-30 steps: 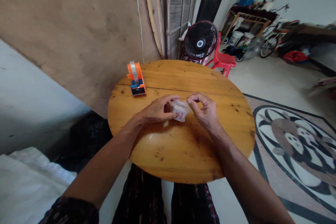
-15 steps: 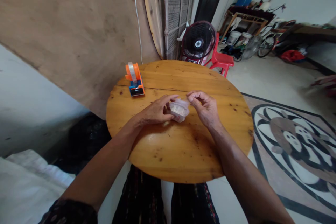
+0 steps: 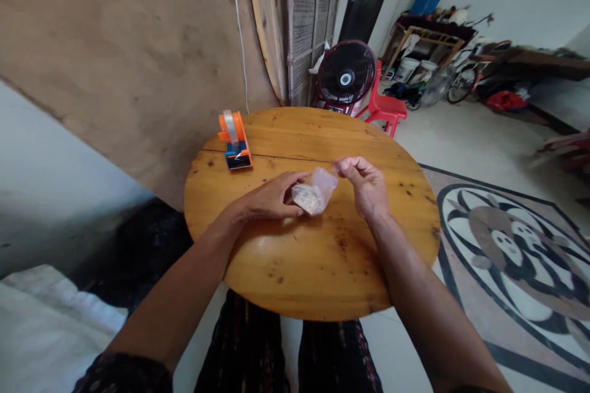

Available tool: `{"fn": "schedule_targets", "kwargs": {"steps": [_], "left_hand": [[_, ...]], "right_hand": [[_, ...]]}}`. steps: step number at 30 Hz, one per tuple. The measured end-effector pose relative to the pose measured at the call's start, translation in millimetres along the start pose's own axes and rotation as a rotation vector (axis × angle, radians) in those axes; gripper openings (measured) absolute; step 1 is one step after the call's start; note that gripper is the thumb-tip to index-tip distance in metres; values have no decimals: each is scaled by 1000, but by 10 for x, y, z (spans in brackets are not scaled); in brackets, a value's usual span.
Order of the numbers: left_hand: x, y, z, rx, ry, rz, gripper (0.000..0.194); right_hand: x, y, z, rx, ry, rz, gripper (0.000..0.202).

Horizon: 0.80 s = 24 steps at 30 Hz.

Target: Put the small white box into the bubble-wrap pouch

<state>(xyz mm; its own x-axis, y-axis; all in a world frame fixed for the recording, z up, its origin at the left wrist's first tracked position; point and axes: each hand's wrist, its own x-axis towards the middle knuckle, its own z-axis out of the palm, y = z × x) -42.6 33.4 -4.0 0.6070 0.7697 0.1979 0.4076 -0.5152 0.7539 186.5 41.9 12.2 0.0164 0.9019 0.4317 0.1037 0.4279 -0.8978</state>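
Note:
A small pale block (image 3: 306, 199) lies in translucent plastic wrap (image 3: 325, 183) near the middle of the round wooden table (image 3: 295, 258). My left hand (image 3: 271, 195) grips its left side, thumb in front and fingers behind. The wrap's loose part stands up on the right of the block. My right hand (image 3: 362, 181) pinches the far upper edge of that wrap between thumb and fingertips, its other fingers curled. What print the block bears is too blurred to read.
An orange and blue tape dispenser (image 3: 235, 141) stands at the table's back left. Behind the table are a dark red fan (image 3: 346, 77) and a red plastic chair (image 3: 386, 107). A brown board (image 3: 138, 43) leans along the left side.
The wrap has been pulled up and to the right by my right hand, showing more of the pale block. My left hand stays at the block's left side.

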Motion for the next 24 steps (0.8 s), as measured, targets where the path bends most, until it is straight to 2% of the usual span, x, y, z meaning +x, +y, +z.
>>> {"fn": "schedule_targets", "kwargs": {"steps": [3, 10, 18, 24], "left_hand": [[-10, 18, -26, -18, -40, -7, 80], [15, 53, -53, 0, -51, 4, 55], [-5, 101, -39, -94, -63, -78, 48], [-6, 158, -29, -22, -19, -26, 44]], "right_hand": [[15, 8, -5, 34, 21, 33, 25], [34, 73, -28, 115, 16, 98, 24], [49, 83, -60, 134, 74, 201, 28], [66, 86, -88, 190, 92, 229, 25]]}}
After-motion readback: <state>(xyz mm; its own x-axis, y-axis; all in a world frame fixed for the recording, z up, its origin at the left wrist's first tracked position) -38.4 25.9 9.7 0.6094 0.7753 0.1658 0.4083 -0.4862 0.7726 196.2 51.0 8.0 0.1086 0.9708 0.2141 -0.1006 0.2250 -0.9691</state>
